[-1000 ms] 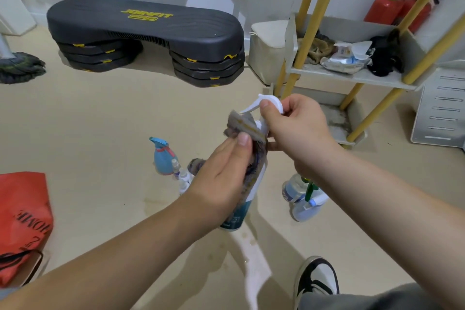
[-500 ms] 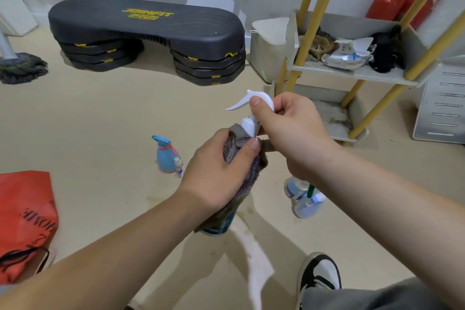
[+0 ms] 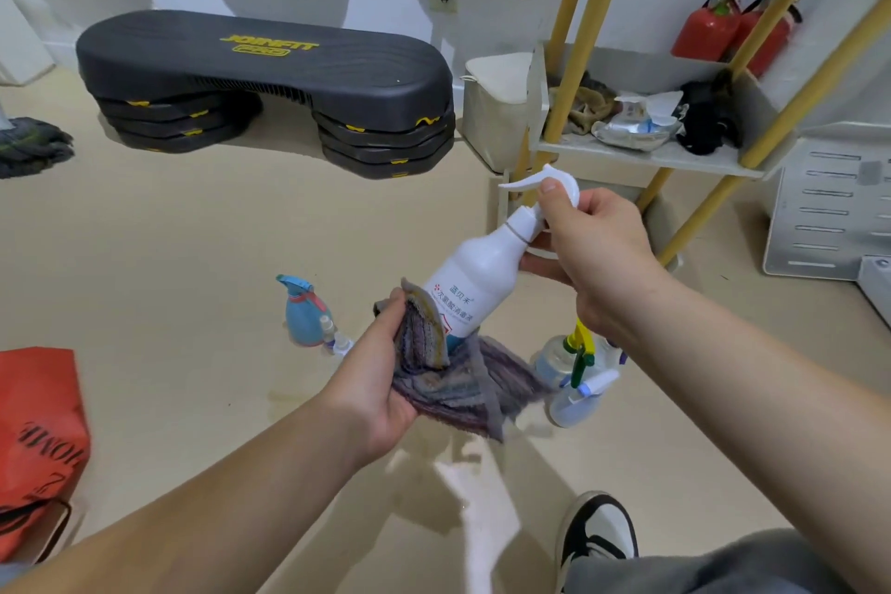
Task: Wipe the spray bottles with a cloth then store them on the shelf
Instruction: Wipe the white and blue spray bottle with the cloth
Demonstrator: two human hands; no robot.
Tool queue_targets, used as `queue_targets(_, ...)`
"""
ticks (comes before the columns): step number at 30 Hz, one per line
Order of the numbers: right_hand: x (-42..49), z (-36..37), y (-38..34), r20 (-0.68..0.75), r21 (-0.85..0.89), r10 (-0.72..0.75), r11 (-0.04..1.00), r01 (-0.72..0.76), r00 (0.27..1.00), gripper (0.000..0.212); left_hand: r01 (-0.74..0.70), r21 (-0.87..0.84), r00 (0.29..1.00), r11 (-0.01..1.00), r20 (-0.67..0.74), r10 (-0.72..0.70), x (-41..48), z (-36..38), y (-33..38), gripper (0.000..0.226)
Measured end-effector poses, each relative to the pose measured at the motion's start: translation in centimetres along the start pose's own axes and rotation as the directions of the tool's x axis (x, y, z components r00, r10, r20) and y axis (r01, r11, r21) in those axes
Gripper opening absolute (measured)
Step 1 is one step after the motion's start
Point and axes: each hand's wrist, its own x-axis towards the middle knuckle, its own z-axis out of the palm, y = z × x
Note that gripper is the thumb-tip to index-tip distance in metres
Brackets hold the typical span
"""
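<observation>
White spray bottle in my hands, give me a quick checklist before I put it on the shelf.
1. Right hand grips the white spray bottle by its trigger head: ok.
2. Left hand holds the cloth against the bottle's lower end: ok.
3. Bottle wiped clean all round: cannot tell; its far side is hidden.
4. Free spot on the shelf: cannot tell; rags and a packet lie on it, and only the front strip shows bare.
5. Other bottles stored: not ok; the blue bottle and the clear bottles are on the floor.
</observation>
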Motion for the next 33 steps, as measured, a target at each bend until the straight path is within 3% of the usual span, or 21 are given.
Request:
queue_targets(6,-1.5,-1.4,-0.1,0.169,-0.098,-0.047,0.993,0.065,0.984,0.019,-0.065,0.153,0.988,0.986,-0.131,0.085,0.4,-0.1,-0.5,0.046)
queue_targets(11,-4.8,-1.7,0.0,0.134,-0.232,-0.189,0.948,0.216,0.973,0.016,-0.084,0.408,0.954,0.909,-0.230,0.192,1.0,-0.6,-1.8,0.036)
queue_targets(12,-5.5,-1.7,0.0,0.128,-0.270,-0.228,0.928,0.255,0.965,0.015,-0.102,0.514,0.945,0.852,-0.217,0.244,0.7,-0.7,-1.9,0.036)
queue_targets(14,-6.7,-2.0,0.4,0.127,-0.348,-0.300,0.879,0.326,0.945,0.012,-0.156,0.757,0.929,0.634,-0.106,0.354,0.1,-1.0,-1.9,0.040)
queue_targets(15,-7.3,-2.3,0.8,0.140,-0.401,-0.324,0.846,0.352,0.936,0.011,-0.186,0.829,0.917,0.527,-0.047,0.397,-0.1,-0.9,-2.0,0.041)
queue_targets(17,-8.0,-3.0,2.2,0.166,-0.497,-0.328,0.787,0.367,0.930,0.013,-0.261,0.875,0.912,0.408,0.085,0.402,-0.6,-0.6,-2.0,0.040)
queue_targets(21,-8.0,-4.8,7.1,0.079,-0.615,-0.243,0.751,0.239,0.967,0.015,-0.358,0.874,0.900,0.328,0.228,0.372,-0.8,-0.3,-2.5,0.043)
queue_targets(26,-7.2,-7.8,14.3,-0.159,-0.568,-0.144,0.823,0.029,0.977,0.013,-0.287,0.933,0.918,0.218,0.202,0.342,0.5,-1.4,-4.1,0.041)
queue_targets(33,-4.6,-11.2,21.1,-0.293,-0.532,0.019,0.827,-0.180,0.956,0.010,-0.210,0.941,0.968,0.267,0.161,0.194,4.2,-3.6,-6.7,0.033)
